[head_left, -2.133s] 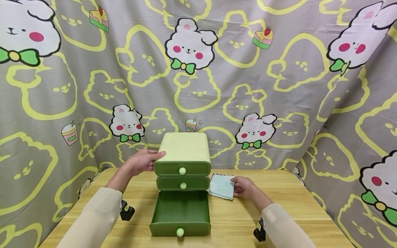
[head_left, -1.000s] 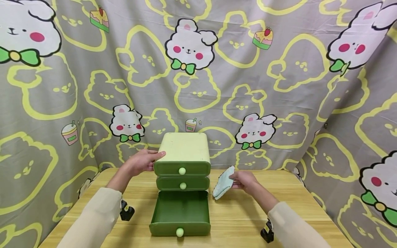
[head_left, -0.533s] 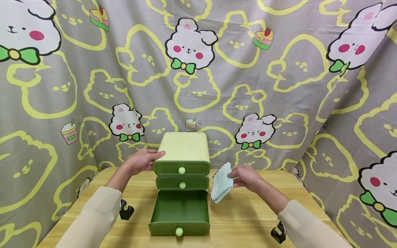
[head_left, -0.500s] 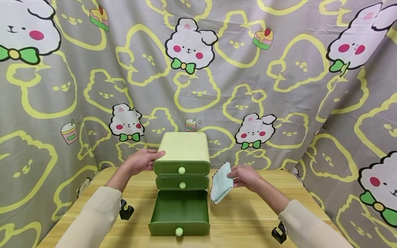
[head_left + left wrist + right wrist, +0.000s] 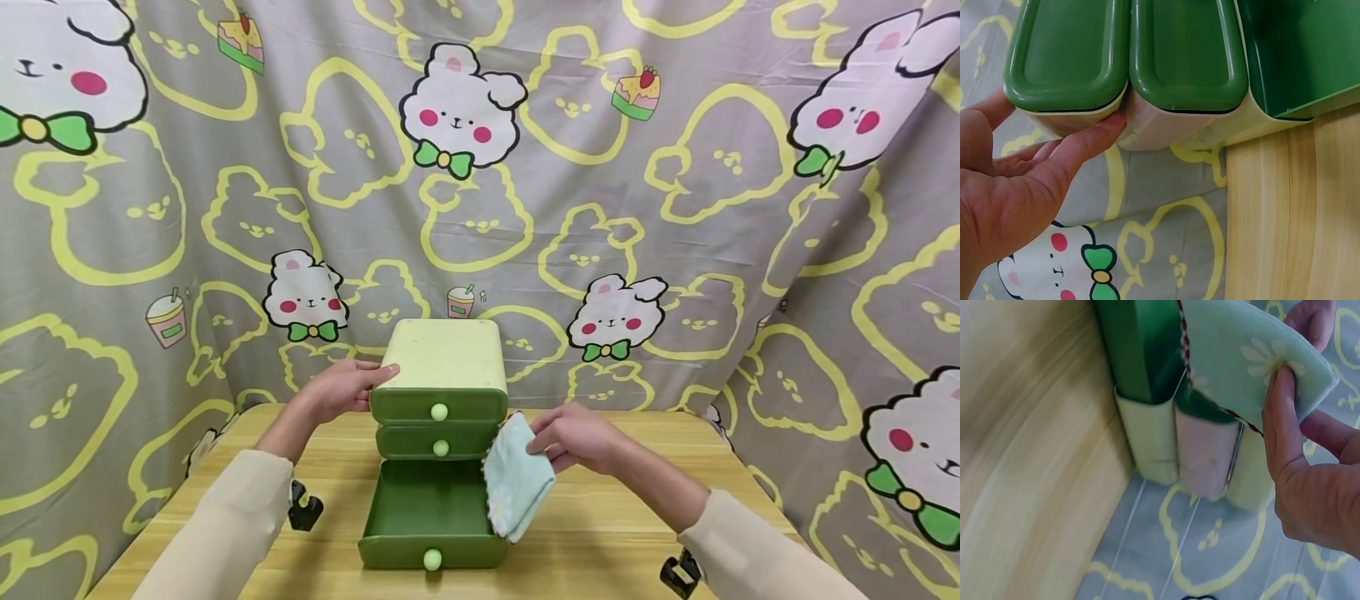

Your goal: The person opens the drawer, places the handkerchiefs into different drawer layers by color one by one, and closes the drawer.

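Observation:
A pale-yellow drawer unit with green fronts stands on the table, its bottom drawer pulled out, bare inside. My left hand holds the unit's upper left corner, thumb on top, fingers along the side, as the left wrist view also has it. With my right hand I pinch a folded light-blue towel with daisies and a dark stitched edge. It hangs tilted and overlaps the bottom drawer's right side in the head view. In the right wrist view, fingers press on the towel's face, thumb partly hidden.
The upper two drawers, with round light-green knobs, are pushed in. Wooden table surface lies either side of the unit. A grey curtain with cartoon bears hangs close behind. Each wrist wears a black camera mount.
My right hand has lifted the towel off the table, tilted it, and carried it left and forward to the bottom drawer's right side. The left hand and drawer unit stay put.

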The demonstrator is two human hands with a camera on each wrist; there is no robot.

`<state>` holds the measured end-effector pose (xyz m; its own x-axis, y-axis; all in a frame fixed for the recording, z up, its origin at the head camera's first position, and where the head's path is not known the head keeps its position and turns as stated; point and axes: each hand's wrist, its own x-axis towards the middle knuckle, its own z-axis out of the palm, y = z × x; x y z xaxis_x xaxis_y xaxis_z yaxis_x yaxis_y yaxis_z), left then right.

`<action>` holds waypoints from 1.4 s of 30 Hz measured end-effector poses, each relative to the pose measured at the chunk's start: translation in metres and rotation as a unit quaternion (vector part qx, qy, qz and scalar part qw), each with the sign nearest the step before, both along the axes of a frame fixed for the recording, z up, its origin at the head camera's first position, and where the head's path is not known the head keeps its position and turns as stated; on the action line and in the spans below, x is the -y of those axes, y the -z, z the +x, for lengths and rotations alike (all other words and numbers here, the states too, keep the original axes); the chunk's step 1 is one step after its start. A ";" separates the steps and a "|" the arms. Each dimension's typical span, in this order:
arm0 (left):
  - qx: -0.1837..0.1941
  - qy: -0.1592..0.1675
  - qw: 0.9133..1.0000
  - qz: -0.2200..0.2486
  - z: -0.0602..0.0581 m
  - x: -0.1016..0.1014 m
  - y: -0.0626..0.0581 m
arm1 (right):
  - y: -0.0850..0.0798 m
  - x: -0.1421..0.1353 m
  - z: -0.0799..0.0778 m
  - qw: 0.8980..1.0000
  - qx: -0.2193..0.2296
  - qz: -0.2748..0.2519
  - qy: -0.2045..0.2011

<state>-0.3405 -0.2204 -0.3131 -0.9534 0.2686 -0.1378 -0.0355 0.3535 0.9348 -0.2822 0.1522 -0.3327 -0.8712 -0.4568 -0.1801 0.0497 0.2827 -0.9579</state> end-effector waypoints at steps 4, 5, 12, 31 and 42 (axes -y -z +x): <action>0.000 -0.001 1.000 -0.005 0.001 -0.001 -0.001 | 0.003 0.014 0.006 1.000 0.005 -0.013 -0.011; 0.000 -0.002 1.000 -0.006 0.001 -0.001 -0.001 | 0.005 0.018 0.007 1.000 0.006 -0.021 -0.012; 0.001 -0.005 1.000 -0.011 0.002 -0.002 -0.001 | 0.015 0.052 0.014 0.996 0.026 -0.079 -0.010; -0.004 0.002 1.000 -0.008 0.003 -0.002 0.000 | 0.053 0.109 0.028 0.980 0.065 -0.187 0.027; -0.002 -0.002 1.000 -0.010 0.002 -0.001 0.000 | 0.079 0.099 0.031 0.985 0.074 -0.150 0.036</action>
